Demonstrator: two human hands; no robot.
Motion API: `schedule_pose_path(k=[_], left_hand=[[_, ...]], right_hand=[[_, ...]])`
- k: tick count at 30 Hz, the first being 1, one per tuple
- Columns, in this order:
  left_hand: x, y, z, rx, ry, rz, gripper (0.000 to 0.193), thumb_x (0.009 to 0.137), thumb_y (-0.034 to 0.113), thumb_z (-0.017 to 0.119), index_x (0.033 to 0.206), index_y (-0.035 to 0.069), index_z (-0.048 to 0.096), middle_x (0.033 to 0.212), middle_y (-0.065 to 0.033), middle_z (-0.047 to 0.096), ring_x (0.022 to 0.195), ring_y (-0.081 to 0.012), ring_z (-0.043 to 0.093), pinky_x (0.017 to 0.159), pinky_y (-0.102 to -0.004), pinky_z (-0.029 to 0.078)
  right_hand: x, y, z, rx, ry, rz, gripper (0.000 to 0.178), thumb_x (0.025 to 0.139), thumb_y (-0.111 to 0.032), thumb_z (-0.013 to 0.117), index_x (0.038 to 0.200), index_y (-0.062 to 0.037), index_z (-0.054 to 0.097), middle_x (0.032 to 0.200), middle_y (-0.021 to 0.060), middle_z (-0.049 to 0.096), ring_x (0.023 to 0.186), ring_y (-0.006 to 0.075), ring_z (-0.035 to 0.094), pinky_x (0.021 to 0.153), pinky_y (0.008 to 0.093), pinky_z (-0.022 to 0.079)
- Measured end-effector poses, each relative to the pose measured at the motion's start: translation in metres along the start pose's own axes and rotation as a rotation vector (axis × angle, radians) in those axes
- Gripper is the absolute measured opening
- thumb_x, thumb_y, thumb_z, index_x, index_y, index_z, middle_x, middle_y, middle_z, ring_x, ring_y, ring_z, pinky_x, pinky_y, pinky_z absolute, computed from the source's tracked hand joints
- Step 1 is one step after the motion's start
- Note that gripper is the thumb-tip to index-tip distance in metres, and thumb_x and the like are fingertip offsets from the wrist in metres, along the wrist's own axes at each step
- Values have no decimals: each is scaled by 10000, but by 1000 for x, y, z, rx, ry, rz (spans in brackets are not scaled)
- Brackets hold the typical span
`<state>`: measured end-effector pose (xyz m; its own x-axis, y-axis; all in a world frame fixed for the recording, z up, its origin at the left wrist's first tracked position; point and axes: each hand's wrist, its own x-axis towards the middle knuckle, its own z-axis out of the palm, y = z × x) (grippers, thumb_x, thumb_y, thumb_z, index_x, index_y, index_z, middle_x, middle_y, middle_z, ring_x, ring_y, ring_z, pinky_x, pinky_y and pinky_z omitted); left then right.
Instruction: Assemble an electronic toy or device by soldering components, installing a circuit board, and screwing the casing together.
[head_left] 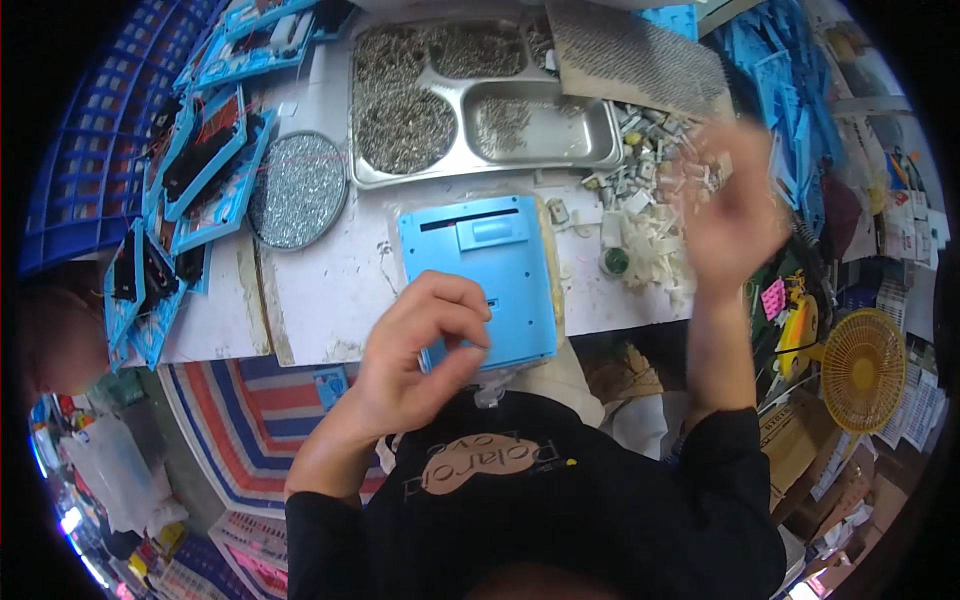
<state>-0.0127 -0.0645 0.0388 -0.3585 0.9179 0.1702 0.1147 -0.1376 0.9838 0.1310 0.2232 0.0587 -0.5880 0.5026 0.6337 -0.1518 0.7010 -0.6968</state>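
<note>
A flat light-blue plastic casing panel (504, 262) lies in front of me near the table's edge. It has a long dark slot, a raised rectangular part near the top and several small holes. My left hand (425, 340) is over its lower left part, fingers curled and thumb tip against the index finger; anything between them is hidden. Off to the right, my right hand (735, 215) is raised and smeared by motion, so its fingers do not show clearly. Beneath and beside it is a pile of small white and metallic parts (650, 240).
A steel compartment tray (463, 125) of small metal pieces stands at the back, beside a round dish of silvery bits (298, 190). Wired blue casings (205, 170) stack at left; more blue parts (790, 90) stand right. A spiky-textured sheet (645, 60) overlaps the tray. A yellow fan (863, 370) stands right.
</note>
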Motion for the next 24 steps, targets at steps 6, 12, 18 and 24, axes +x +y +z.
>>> schedule_pose_path(k=[6,12,18,24], left_hand=[[-1,-7,7,-359,43,-218,87,951,-52,629,1017,5,622,981,-77,690,845,-70,638,685,-193,510],[-3,-3,5,-179,134,-158,60,964,-42,636,1015,-12,624,975,-40,682,849,-46,612,678,-194,509],[-4,-8,8,306,74,95,105,925,-24,688,1025,6,674,999,-117,720,846,-191,682,747,-287,541],[-2,-11,13,260,62,108,94,934,-12,692,1025,2,678,986,-120,724,851,-200,691,766,-299,554]], right_hand=[[159,51,0,521,-134,139,514,978,-196,673,1426,22,550,1284,143,643,1159,241,633,1021,377,503],[155,-36,53,334,-463,370,363,960,-171,671,1256,36,632,1053,141,719,944,222,701,839,346,562],[48,-63,49,1005,-415,349,315,1000,-306,538,1206,-68,562,761,22,606,623,114,570,680,279,484],[5,-101,50,1069,-431,229,220,983,-310,643,1104,-156,540,693,-66,560,574,78,530,556,242,433]])
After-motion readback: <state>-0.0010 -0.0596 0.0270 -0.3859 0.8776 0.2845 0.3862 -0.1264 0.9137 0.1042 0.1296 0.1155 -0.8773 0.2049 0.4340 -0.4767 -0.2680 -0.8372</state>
